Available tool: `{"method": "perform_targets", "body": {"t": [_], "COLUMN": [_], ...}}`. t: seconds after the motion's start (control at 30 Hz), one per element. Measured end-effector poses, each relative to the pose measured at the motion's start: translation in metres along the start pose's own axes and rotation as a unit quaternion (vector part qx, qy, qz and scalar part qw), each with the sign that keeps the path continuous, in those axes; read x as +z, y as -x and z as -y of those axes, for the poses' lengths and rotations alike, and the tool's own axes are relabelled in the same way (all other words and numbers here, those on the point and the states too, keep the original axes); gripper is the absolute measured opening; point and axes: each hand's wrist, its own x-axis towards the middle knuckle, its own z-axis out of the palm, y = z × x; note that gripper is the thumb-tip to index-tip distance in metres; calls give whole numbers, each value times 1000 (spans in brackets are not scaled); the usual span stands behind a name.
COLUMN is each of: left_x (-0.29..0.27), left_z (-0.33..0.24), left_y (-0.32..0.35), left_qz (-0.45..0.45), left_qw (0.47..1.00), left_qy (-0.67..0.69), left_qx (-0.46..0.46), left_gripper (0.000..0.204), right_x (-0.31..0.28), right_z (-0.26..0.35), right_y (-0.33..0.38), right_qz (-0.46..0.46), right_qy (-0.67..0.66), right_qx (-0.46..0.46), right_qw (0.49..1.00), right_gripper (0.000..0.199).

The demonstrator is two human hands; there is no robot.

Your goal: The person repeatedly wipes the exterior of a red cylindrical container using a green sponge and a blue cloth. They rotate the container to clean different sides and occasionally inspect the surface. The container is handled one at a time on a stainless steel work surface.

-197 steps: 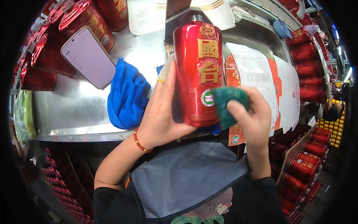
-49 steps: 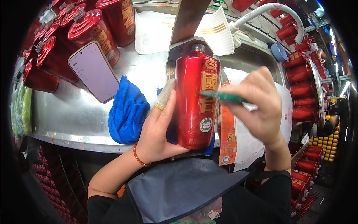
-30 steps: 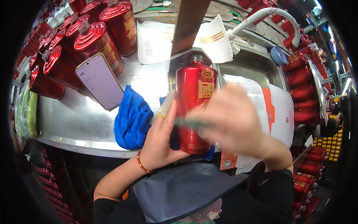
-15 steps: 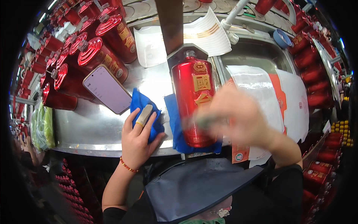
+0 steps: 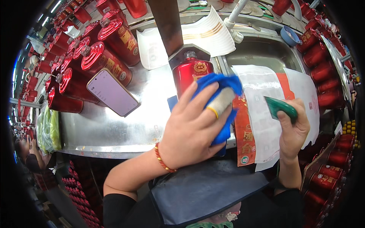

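1 red bottle [image 5: 188, 75], centre of the frame, lower part hidden. 1 blue cloth [image 5: 232, 81], across the bottle's front, held under the fingers of the left hand [image 5: 194, 131]. 1 pale finger cover [image 5: 222, 102], same hand. 1 green scraper [image 5: 281, 107], right of centre, pinched in the right hand [image 5: 295, 131]. 1 phone [image 5: 113, 92], left of centre.

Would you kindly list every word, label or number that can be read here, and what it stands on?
I leave printed wording uncopied:
Red bottle by the left hand: gold emblem; front partly hidden by blue cloth.
Red bottles at left: large gold characters.
Red-orange sheet: gold characters and a round green-and-white mark.
Rightmost white sheet: small red square print, too small to read.
Phone: screen text too small to read.
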Motion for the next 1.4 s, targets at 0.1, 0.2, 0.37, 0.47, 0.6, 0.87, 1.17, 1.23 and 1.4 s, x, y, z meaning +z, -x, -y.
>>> {"method": "perform_targets", "body": {"t": [0.1,0.2,0.37,0.47,0.6,0.87,1.17,1.23,1.4], "left_x": [-5,-5,-6,-5,0,5,15,6,0], "left_z": [16,20,46,43,16,43,48,52,13], "left_y": [-15,-23,-49,-47,2,-15,51,69,89], "left_qz": [7,21,96,47,66,-18,-280,-226,-107], "left_qw": [999,999,986,992,983,987,941,948,980], "left_qy": [-30,-14,24,-8,62,81,52,-80,-5], "left_qx": [-20,37,133,120,160,134,-182,-210,-168], "left_gripper": [44,42,30,35,43,44,24,34,99], "right_x": [-13,-13,3,4,-2,12,24,27,53], "right_z": [-8,-11,-9,-8,-9,0,6,12,28], "right_y": [10,14,6,7,25,17,15,15,-8], "right_qz": [-23,-35,5,-3,-1,12,7,35,120], "right_qy": [-10,-30,-35,4,19,-3,-105,-67,104], "right_qx": [26,44,19,-9,-12,-38,58,46,-148], "right_qw": [999,998,999,1000,1000,999,993,996,976], "right_gripper": [22,21,20,22,21,21,24,23,35]}}
